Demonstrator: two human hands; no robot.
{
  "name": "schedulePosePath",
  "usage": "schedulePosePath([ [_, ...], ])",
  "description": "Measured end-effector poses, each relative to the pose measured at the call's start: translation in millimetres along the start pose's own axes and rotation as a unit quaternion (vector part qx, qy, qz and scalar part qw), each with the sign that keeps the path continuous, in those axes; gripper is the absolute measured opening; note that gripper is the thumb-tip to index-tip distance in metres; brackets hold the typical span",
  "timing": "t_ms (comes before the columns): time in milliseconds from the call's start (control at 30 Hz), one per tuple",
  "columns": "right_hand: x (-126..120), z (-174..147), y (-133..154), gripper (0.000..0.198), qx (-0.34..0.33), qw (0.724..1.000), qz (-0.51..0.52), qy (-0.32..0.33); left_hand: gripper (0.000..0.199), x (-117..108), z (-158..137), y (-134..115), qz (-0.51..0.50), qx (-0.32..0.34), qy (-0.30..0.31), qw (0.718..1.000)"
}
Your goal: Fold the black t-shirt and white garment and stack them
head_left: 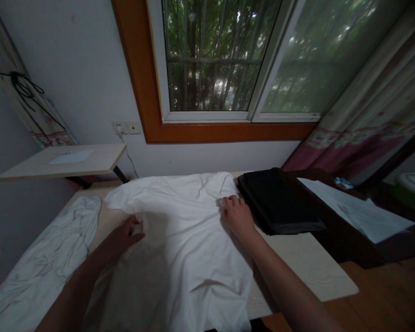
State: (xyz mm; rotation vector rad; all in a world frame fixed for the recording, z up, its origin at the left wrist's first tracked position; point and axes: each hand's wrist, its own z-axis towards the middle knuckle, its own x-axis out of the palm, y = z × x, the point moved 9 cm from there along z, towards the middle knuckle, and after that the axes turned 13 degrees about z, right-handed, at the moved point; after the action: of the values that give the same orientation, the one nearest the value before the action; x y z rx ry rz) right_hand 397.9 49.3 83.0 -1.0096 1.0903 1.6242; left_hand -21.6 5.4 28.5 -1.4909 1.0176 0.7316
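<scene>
Two arms point(287, 283) reach forward over the worktop point(106, 222) — left hand point(128, 233) half-curled, right hand point(238, 216) loosely bent, any grip unclear — at opposite sides of a white cloth point(193, 230) spread to the back edge.

The lower edge of the view cut off the near end of the white cloth point(200, 244), which hid much of the table point(307, 263) under it. Whether the left hand point(128, 234) and right hand point(235, 214) pinched this cloth could not be told. Left of it, crumpled fabric point(51, 253) ran out of view. Beyond its far left corner, writing on a paper point(71, 157) was too small to read. Well to its right, a sheet point(356, 210) bore illegible markings, and a green-and-white object point(414, 190) was blurred and cut off.
</scene>
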Motion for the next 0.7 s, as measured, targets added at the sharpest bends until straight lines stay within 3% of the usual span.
schedulePosePath([
  [133, 19, -4, 22, 0.032, -0.097, 0.99, 0.096, 0.035, 0.057, -11, -7, 22, 0.05, -0.025, 0.005, 0.998],
  [267, 30, -11, 26, 0.034, -0.15, 0.973, 0.17, 0.05, 0.055, -13, -27, 38, 0.096, -0.031, 0.114, 0.988],
  [400, 27, -13, 24, 0.033, -0.158, 0.965, 0.205, 0.041, 0.05, -8, -53, 17, 0.115, -0.012, 0.193, 0.974],
  [567, 26, -13, 24, 0.011, -0.181, 0.958, 0.209, 0.074, 0.044, -1, -64, -15, 0.157, 0.014, 0.212, 0.964],
  [700, 31, -9, 11, 0.012, -0.182, 0.953, 0.208, 0.127, 0.042, 4, -65, -19, 0.178, 0.025, 0.2, 0.963],
])
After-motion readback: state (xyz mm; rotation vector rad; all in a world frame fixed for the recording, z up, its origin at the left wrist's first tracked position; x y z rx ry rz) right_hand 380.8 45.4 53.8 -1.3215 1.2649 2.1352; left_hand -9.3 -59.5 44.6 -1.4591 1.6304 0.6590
